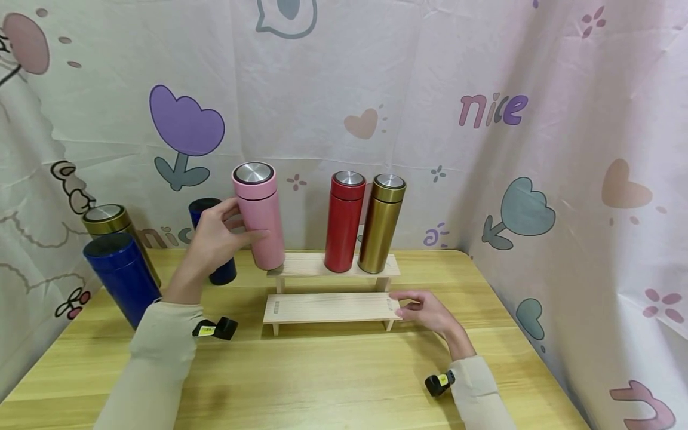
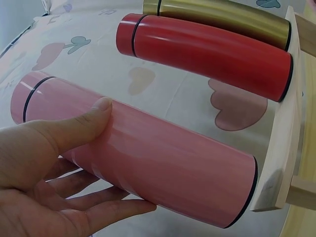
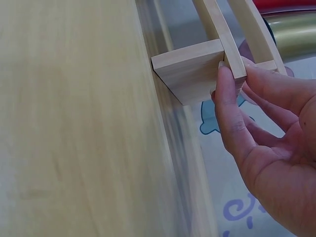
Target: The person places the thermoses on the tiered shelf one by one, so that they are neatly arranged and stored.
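My left hand (image 1: 217, 236) grips a pink thermos flask (image 1: 263, 224) by its middle, thumb on the near side and fingers round the far side. The flask's base is at the left end of the upper shelf of a two-step wooden rack (image 1: 333, 304); in the left wrist view, the pink flask (image 2: 163, 153) shows a gap between its base and the board. My right hand (image 1: 427, 313) pinches the right end of the lower shelf (image 3: 229, 54) between thumb and finger. On the upper shelf stand a red flask (image 1: 345, 224) and a gold flask (image 1: 381, 227), side by side.
At the table's left are a blue flask (image 1: 123, 275), a gold flask (image 1: 104, 218) behind it, and another blue flask (image 1: 223, 272) partly hidden by my left hand. A printed curtain (image 1: 430, 71) hangs behind the wooden table (image 1: 301, 382).
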The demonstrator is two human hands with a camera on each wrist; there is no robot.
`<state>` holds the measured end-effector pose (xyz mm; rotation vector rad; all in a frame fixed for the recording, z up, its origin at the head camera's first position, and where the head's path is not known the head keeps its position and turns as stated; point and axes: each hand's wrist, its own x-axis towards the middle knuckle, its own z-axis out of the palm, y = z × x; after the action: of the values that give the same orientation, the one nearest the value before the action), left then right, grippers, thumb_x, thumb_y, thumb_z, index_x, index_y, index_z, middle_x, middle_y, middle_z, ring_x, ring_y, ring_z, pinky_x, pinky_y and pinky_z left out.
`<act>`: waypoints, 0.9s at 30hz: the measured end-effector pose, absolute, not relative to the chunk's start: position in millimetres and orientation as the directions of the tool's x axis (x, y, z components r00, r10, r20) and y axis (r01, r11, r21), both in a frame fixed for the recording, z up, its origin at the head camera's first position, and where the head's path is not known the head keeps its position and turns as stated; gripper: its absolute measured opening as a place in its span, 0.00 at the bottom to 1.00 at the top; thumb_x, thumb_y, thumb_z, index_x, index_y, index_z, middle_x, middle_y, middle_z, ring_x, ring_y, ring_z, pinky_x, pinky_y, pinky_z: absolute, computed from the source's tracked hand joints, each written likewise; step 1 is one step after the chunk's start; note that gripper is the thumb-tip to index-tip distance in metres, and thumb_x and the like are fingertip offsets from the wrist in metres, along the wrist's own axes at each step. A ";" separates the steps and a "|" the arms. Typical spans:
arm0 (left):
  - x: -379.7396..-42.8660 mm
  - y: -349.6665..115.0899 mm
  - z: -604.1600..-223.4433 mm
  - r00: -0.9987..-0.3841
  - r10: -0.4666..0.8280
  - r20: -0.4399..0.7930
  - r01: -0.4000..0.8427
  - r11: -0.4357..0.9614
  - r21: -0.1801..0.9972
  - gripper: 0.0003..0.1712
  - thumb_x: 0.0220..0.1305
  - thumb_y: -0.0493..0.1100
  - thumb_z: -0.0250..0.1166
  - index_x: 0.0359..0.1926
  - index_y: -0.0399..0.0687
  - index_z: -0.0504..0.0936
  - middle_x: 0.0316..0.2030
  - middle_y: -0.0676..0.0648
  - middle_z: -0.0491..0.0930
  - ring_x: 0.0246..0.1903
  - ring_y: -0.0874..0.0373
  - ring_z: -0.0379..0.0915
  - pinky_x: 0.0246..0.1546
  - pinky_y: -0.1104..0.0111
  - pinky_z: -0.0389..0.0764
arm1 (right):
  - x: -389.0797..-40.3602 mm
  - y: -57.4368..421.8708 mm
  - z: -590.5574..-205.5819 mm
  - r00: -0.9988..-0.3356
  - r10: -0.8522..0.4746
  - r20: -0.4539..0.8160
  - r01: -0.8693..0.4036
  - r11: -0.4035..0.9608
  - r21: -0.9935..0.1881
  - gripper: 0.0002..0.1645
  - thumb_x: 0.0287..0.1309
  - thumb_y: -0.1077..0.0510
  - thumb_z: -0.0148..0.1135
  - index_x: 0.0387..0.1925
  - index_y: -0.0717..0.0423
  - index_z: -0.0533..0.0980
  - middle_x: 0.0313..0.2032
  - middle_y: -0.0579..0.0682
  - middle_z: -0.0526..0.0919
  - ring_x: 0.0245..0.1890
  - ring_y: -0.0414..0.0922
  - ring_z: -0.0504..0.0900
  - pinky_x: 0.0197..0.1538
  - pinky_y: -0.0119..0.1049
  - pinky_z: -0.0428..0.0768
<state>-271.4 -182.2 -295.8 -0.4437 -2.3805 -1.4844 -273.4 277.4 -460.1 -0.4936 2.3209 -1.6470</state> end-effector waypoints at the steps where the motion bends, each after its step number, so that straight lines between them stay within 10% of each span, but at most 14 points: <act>1: -271.7 -181.1 -295.6 -0.907 0.103 0.409 0.413 0.417 0.810 0.42 0.59 0.41 0.78 0.71 0.41 0.70 0.65 0.34 0.77 0.62 0.36 0.78 0.64 0.43 0.78 | -273.3 277.3 -460.2 -0.911 -0.411 -0.010 -0.127 0.302 -0.945 0.30 0.66 0.65 0.65 0.67 0.69 0.72 0.66 0.74 0.73 0.44 0.39 0.88 0.51 0.45 0.89; 27: -284.1 -155.1 -295.1 -0.902 0.133 0.410 0.430 0.344 0.835 0.40 0.58 0.37 0.78 0.70 0.39 0.72 0.64 0.34 0.79 0.60 0.37 0.80 0.62 0.47 0.81 | -273.0 276.7 -460.7 -0.911 -0.412 -0.005 -0.128 0.294 -0.947 0.30 0.66 0.66 0.65 0.67 0.71 0.71 0.66 0.74 0.73 0.43 0.39 0.87 0.53 0.50 0.88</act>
<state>-284.1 -155.1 -295.1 -0.5048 -2.3407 -1.5805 -273.0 276.7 -460.7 -0.4947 2.3158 -1.6598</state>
